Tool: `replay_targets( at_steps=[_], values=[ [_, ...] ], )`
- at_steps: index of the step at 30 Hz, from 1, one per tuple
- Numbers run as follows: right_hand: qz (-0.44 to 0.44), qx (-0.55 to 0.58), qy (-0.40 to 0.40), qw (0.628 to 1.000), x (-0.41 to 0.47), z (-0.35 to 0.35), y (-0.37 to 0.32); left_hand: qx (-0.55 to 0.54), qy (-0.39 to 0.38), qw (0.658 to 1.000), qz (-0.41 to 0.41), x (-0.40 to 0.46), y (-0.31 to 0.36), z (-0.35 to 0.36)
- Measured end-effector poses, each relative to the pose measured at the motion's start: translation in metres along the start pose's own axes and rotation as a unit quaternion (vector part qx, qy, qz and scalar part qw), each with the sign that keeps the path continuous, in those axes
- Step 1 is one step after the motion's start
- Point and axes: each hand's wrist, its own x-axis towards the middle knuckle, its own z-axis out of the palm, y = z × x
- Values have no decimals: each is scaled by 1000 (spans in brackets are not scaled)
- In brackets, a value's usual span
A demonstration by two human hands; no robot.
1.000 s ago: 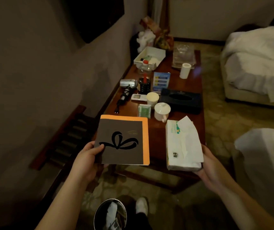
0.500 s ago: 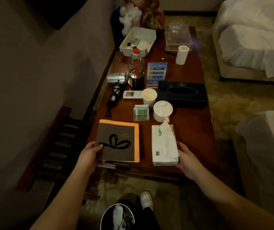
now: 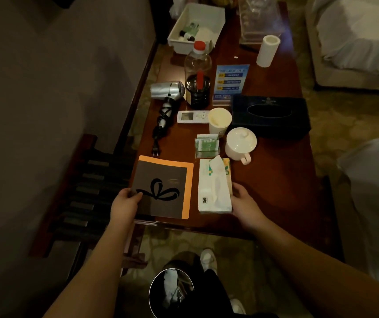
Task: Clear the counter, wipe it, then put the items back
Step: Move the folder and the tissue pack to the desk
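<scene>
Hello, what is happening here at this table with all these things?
A person stands at the near end of a wooden counter. The left hand holds the near edge of a dark folder with an orange border, and the right hand holds a soft pack of tissues by its side. Both items lie side by side on the counter. Behind them stand a lidded white cup, a hair dryer, a remote control and a dark tissue box.

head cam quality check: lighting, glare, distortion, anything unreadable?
Head view: dim, warm light; left wall and floor nearly black. Wide-angle bend curves the counter edges. White tissue pack and lidded cup are the brightest things; soft purple glare near the paper roll. Blue card text is too small to read.
</scene>
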Motion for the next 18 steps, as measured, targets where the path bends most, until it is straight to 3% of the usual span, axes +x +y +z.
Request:
replay_targets(
  at_steps=[5,18],
  values=[
    [-11,-41,9,999,2,8,2,144,45,987,53,-3,-8,10],
    [-16,-128,39,991,7,23,5,230,106,964,86,-4,-14,18]
  ],
)
